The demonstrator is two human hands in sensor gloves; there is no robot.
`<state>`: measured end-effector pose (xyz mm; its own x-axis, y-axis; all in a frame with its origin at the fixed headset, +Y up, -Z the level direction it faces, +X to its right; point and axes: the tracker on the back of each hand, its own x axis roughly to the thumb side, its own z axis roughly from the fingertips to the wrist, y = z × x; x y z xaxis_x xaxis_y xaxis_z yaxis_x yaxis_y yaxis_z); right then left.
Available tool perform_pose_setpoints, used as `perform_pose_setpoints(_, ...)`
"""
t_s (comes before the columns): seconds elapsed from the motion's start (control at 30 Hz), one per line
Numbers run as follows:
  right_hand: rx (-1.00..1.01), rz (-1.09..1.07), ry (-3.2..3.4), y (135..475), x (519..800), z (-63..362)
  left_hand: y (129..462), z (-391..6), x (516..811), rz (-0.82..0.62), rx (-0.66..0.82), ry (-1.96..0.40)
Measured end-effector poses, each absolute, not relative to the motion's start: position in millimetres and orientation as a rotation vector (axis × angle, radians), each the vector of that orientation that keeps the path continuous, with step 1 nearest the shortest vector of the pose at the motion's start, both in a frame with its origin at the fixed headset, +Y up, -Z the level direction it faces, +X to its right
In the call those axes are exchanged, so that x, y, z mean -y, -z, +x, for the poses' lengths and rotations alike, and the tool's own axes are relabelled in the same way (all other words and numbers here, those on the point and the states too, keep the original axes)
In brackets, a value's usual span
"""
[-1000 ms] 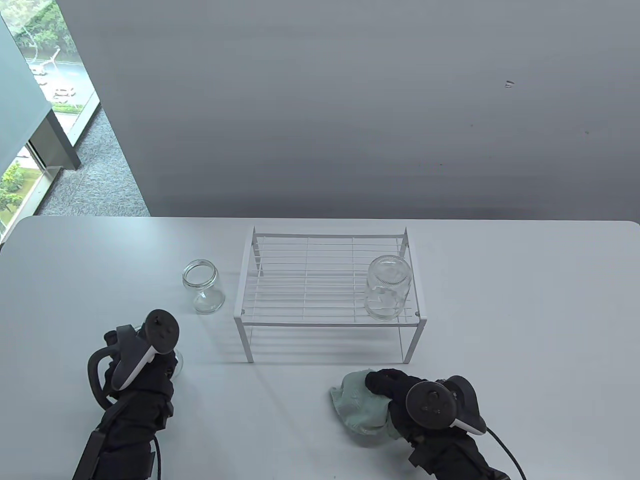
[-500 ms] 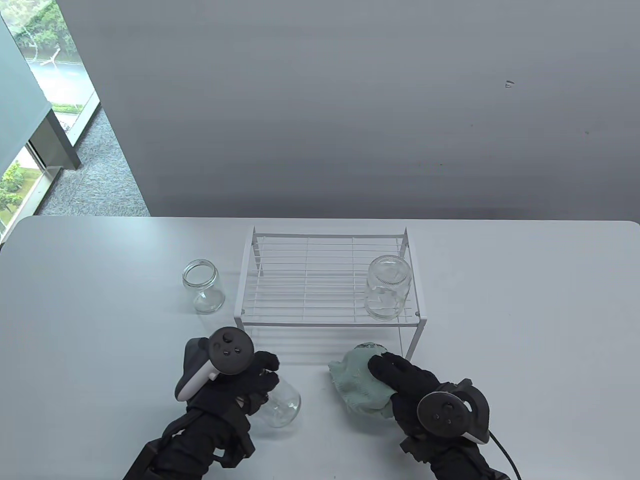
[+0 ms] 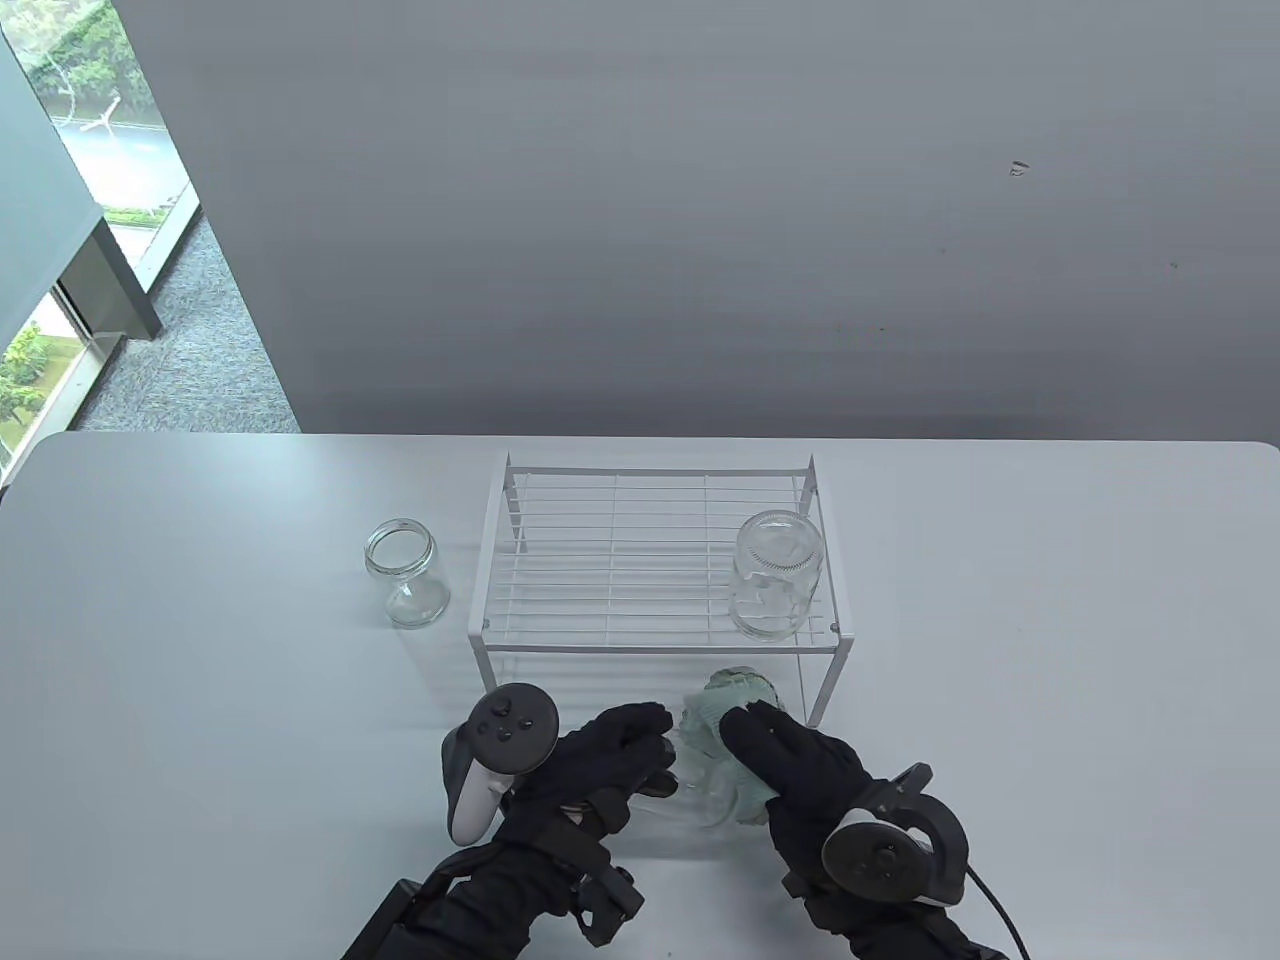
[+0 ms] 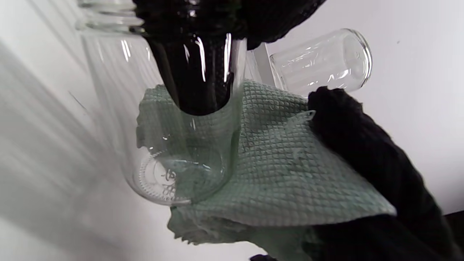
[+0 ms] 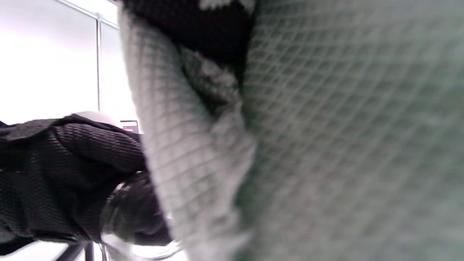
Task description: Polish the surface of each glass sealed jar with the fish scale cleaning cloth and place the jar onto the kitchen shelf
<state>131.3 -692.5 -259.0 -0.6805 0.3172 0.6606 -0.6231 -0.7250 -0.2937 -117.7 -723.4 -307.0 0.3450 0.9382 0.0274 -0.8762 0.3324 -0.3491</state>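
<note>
My left hand [image 3: 610, 755] grips a clear glass jar [image 3: 690, 800] just above the table in front of the shelf. In the left wrist view the jar [image 4: 174, 152] shows a dark gloved finger [image 4: 197, 72] through its glass. My right hand [image 3: 780, 755] holds the pale green fish scale cloth [image 3: 712, 712] against the jar's right side; the cloth [image 4: 282, 163] wraps part of the glass. It also fills the right wrist view as a blurred cloth [image 5: 344, 127]. A second jar [image 3: 775, 585] stands on the white wire shelf [image 3: 600, 560], front right.
A third, open jar [image 3: 405, 575] stands on the table left of the shelf. The shelf's front legs stand close behind my hands. The table [image 3: 1050, 650] ends at a grey wall at the back.
My left hand lifted a jar from the front left and carried it right to the middle. My right hand brought the cloth up and left onto the jar.
</note>
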Motion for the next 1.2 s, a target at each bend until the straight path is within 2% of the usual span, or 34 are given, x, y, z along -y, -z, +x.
perform_pose_setpoints(0.07,0.704,0.844,-2.354,256,694,124,306,-120,732,-0.34,0.208,-1.345)
perform_pose_setpoints(0.2,0.742,0.947,-2.358,251,696,108,303,-121,740,-0.431,0.248,-1.512)
perform_pose_setpoints(0.33,0.751,1.062,-2.393,245,699,95,300,-122,738,-0.34,0.249,-1.459)
perform_pose_setpoints(0.47,0.821,1.158,-2.404,241,699,89,299,-122,738,-0.319,0.201,-1.48)
perform_pose_setpoints(0.6,0.776,1.19,-2.439,241,700,88,301,-125,739,-0.26,0.184,-1.456)
perform_pose_setpoints(0.8,0.68,1.17,-2.513,246,694,105,302,-135,740,-0.22,0.146,-1.497)
perform_pose_setpoints(0.97,0.592,1.064,-2.661,252,683,126,304,-144,741,-0.187,0.121,-1.523)
perform_pose_setpoints(1.1,0.798,0.847,-2.58,252,676,142,304,-142,741,-0.176,0.144,-1.488)
perform_pose_setpoints(1.2,0.839,0.839,-2.431,251,678,140,302,-135,739,-0.19,0.181,-1.455)
